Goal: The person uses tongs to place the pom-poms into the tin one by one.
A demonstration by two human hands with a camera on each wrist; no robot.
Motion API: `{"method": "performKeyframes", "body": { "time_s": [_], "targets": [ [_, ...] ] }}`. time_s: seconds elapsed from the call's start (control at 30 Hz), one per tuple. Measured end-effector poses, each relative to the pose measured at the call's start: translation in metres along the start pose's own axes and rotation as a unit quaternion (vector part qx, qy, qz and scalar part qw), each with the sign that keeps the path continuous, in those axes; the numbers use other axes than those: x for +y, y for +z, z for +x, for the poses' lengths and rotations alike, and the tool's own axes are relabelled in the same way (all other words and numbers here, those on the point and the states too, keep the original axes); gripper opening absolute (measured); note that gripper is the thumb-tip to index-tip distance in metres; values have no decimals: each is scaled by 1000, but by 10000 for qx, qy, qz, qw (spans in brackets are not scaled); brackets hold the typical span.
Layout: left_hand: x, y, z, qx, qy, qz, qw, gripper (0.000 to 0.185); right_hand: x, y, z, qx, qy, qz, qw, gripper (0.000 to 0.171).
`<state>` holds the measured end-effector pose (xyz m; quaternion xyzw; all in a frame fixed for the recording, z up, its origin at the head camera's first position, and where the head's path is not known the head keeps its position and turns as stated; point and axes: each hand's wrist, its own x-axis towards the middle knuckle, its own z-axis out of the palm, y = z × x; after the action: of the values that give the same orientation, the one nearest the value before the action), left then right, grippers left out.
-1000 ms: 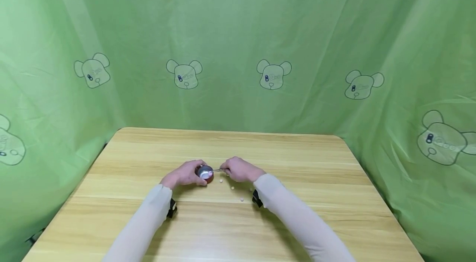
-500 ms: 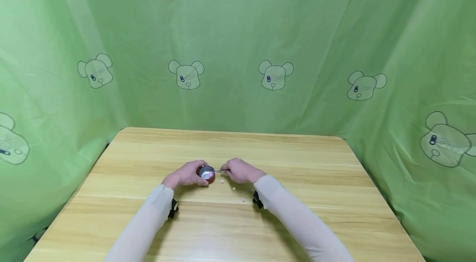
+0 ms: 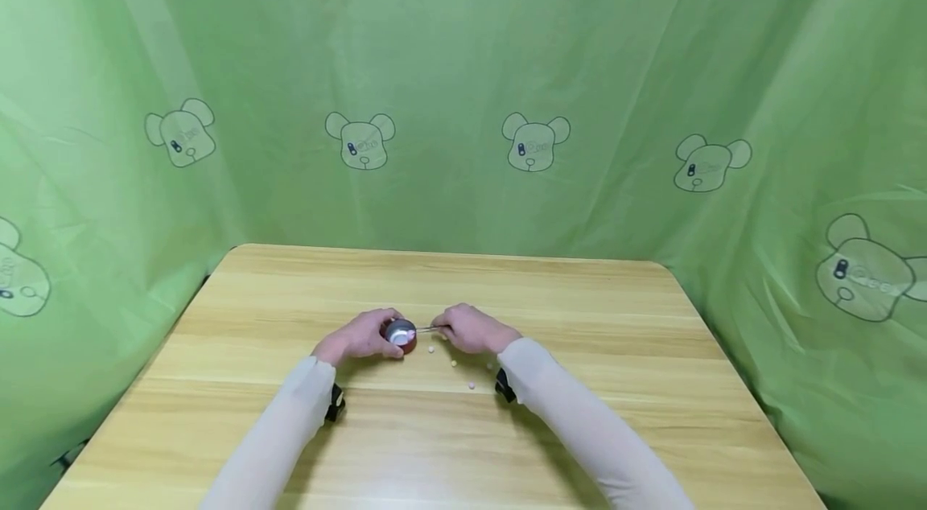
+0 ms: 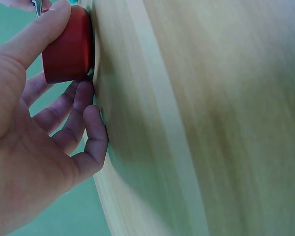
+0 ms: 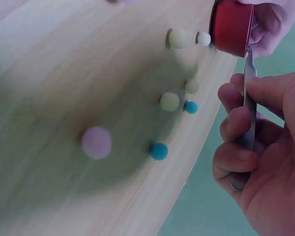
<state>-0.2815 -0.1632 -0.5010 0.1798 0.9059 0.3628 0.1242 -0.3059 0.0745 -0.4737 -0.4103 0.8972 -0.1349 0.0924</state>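
A small red metal bowl (image 4: pixel 69 49) with a silvery inside sits on the table. My left hand (image 3: pixel 365 335) holds it from the left, thumb on the near side and fingers round the far side. My right hand (image 3: pixel 471 328) grips the handle of a metal spoon (image 5: pixel 249 103), thumb on one face and fingers curled round the other. The spoon's far end reaches over the bowl's right rim. Something small and pink (image 3: pixel 410 334) shows there inside the bowl; the spoon's tip itself is not clear.
Several small balls lie on the wooden table (image 3: pixel 449 446) to the right of the bowl, among them a pink ball (image 5: pixel 96 142), a blue ball (image 5: pixel 159 151) and a cream ball (image 5: pixel 178 38). A green curtain (image 3: pixel 449 51) surrounds the table's back and sides.
Both hands keep their hold and stay almost in place. The head view shifts slightly; any motion of the spoon inside the bowl is too small to tell.
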Motion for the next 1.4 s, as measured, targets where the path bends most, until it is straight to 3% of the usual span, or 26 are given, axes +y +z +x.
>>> {"method": "performKeyframes", "body": {
  "time_s": [0.87,1.4],
  "targets": [
    [1,2,0,-8,-5,-42,10000,50,24,-15,-31,228,204,291,9991,23],
    [1,1,-1,-58,54,21,10000,52,37,-17,-57,189,673,414,9967,20]
  ]
}}
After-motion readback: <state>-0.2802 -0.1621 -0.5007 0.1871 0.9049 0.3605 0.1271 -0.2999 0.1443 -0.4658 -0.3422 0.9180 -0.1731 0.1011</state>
